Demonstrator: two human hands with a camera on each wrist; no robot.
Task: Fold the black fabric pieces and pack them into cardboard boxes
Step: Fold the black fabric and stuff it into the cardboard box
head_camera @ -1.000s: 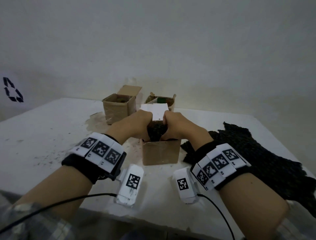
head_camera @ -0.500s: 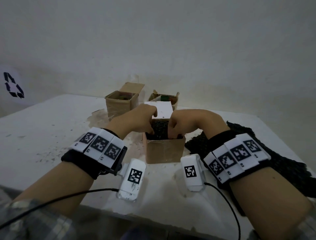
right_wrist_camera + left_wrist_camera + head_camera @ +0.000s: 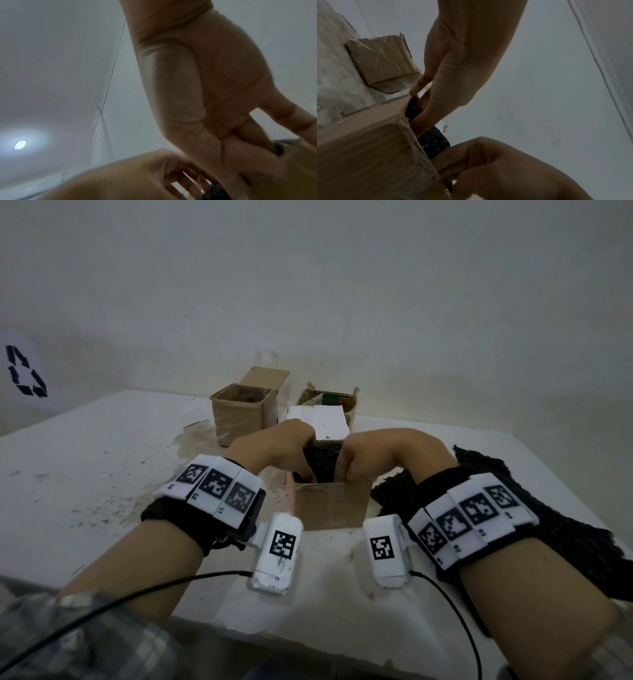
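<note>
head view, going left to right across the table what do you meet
Taped open cardboard box → left hand → folded black fabric in the near cardboard box → right hand → loose black knitted fabric pile.

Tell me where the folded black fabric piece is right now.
In the head view, the folded black fabric piece sits at table centre, half inside the nearest cardboard box, between the left hand and right hand.
</note>
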